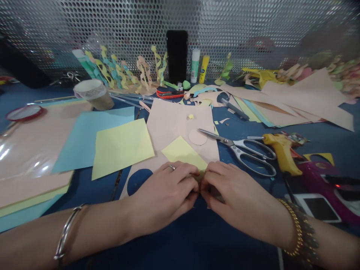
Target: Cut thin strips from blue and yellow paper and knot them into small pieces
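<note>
On a blue work surface (197, 240), a pale yellow sheet (122, 148) lies left of the left hand (164, 197). That hand's fingertips (191, 178) hold a narrow pinch on the near corner of a yellow paper square (182, 152), which rests on peach paper (180, 123). The right hand (236, 195) pinches the same corner, almost touching the left. Steel scissors (239, 148) and a yellow glue gun (282, 153) lie further right.

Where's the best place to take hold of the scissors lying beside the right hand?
Take the scissors by their two metal finger loops, coming in from the right with the right hand. The loops lie flat on the table on that hand's side, while the pointed blades reach left onto the peach paper.
</note>
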